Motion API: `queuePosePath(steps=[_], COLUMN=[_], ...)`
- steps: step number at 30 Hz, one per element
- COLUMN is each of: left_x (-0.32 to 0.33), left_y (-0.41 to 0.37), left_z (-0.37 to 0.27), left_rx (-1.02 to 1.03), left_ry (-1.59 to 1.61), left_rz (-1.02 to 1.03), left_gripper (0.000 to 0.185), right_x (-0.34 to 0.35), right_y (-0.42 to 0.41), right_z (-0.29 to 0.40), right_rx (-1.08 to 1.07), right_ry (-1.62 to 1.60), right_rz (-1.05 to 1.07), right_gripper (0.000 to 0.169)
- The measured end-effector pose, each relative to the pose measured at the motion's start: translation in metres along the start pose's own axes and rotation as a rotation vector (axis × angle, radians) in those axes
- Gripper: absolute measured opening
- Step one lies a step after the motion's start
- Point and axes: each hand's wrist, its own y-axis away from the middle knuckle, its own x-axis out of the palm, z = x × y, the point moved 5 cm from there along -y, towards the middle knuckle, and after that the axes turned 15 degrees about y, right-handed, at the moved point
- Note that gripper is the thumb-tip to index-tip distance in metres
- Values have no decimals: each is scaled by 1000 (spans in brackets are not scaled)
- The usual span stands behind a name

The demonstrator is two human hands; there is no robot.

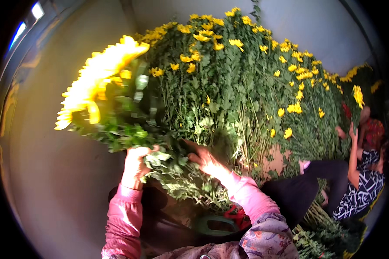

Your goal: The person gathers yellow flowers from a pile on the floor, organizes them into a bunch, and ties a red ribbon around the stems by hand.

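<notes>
Before me I hold up a bunch of yellow chrysanthemums (100, 77), its bright heads towards the upper left and its leafy stems running down between my hands. My left hand (136, 163) is closed around the stems on the near left side. On the other side my right hand (207, 158) grips the same bunch among the leaves, its fingertips partly hidden by foliage. Leafy stem ends (194, 187) hang below both hands, over my lap. The bunch's flower heads are overexposed and somewhat blurred.
A large bank of cut yellow chrysanthemums (227, 74) lies along the wall (298, 29). At right a seated person (356, 191) holds up a flower bunch (357, 100); another person (372, 129) sits beyond. A green plastic handle (214, 225) and red strips (241, 218) lie near my lap.
</notes>
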Motion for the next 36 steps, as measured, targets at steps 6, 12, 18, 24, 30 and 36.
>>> queuePosePath(steps=[6,12,18,24,30,36], left_x=[104,236,320,378,387,402], left_y=[21,91,116,165,202,227], left_z=[-52,-171,-199,-171,-157,-161], left_rx=[363,273,1104,1137,858,720], left_ry=[-193,-34,-630,-645,-470,-422], left_rz=[432,741,186,238,411,550], left_gripper=[49,50,37,36,37,37], right_x=[32,43,6,-22,-119,-179], right_y=[121,254,230,181,165,219], right_z=[-147,-186,-65,45,50,13], right_rx=[543,578,362,198,70,148], right_ry=[356,776,476,-928,-1794,-1549], right_rz=[544,1041,676,268,-484,-992], right_gripper=[43,36,37,78,67,33])
